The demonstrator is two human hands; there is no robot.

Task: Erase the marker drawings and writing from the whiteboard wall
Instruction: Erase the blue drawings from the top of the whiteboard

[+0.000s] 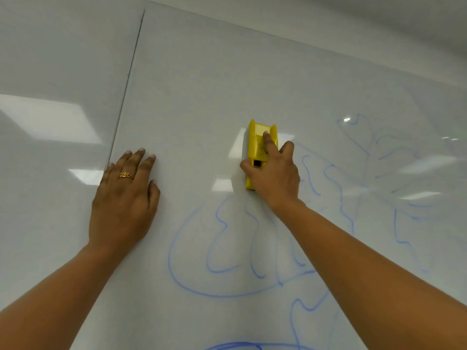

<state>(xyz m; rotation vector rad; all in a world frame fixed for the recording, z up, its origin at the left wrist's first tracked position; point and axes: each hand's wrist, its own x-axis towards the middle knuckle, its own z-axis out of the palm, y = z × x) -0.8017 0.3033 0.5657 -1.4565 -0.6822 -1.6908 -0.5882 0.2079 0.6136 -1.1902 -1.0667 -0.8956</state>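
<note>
The right grip [276, 176] is clasping the yellow eraser [260, 137], its long axis running up the whiteboard wall [202, 84]; blue marker drawings [222, 248] are lying below and rightward, nearest this grip. The left grip [123, 200] is pressing flat, fingers straight.

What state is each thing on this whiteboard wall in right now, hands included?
Left hand, open, flat against the whiteboard wall.
Right hand, grips the yellow eraser.
Yellow eraser, held flat against the wall.
Blue marker drawings, mostly unerased, fainter at right.
</note>
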